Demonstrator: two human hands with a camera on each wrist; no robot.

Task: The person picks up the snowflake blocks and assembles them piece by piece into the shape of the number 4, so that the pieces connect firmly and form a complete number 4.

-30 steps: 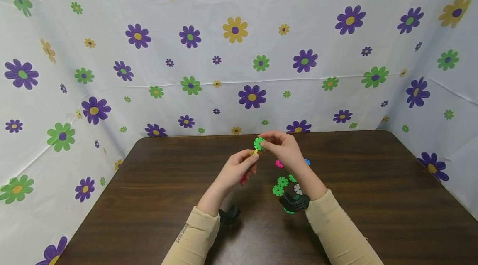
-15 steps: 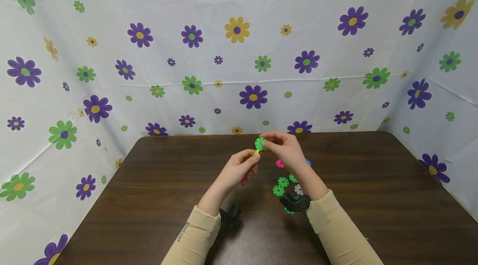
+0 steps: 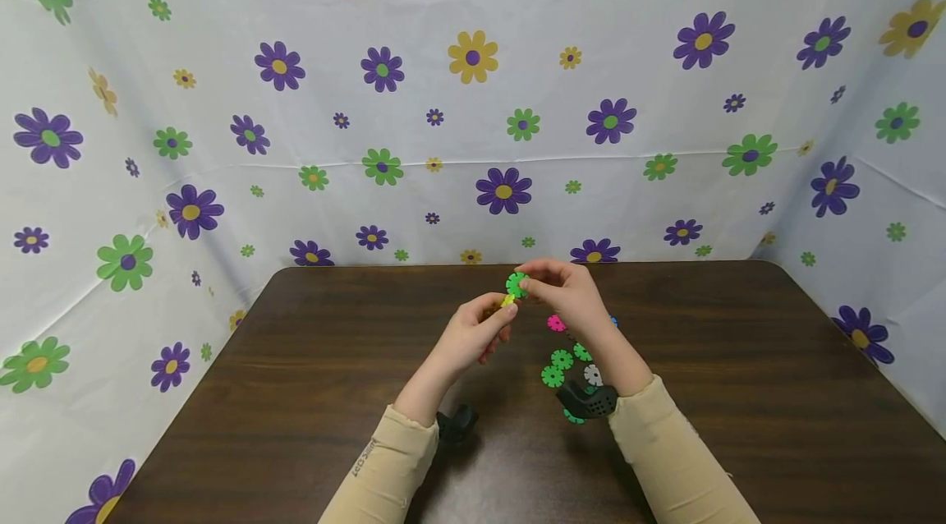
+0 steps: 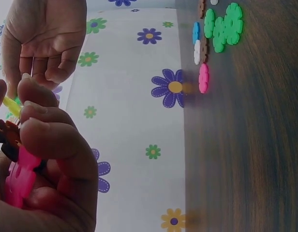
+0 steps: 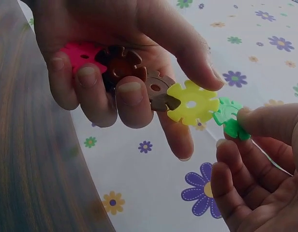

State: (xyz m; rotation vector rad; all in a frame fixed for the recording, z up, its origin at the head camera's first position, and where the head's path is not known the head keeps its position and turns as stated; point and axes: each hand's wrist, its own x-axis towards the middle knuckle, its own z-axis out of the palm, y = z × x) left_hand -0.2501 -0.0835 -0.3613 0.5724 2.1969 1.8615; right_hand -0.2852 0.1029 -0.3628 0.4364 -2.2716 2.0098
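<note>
My left hand [image 3: 497,314] grips a short chain of slotted plastic discs above the table [image 3: 310,360]. The right wrist view shows the chain running from a pink disc [image 5: 81,52] through two brown discs [image 5: 124,65] to a yellow disc [image 5: 190,102] at its free end. With thumb and fingertip my right hand [image 3: 528,286] pinches a green disc [image 5: 228,117], whose edge meets the yellow disc's rim. In the head view the green disc [image 3: 515,284] sits just above the yellow disc [image 3: 507,301].
Loose discs lie on the dark wooden table under my right forearm: pink [image 3: 555,323], two green [image 3: 556,368], white [image 3: 592,374] and blue [image 3: 612,320]. Flower-print cloth [image 3: 473,138] walls in the back and both sides. Black cameras [image 3: 587,401] sit on both wrists.
</note>
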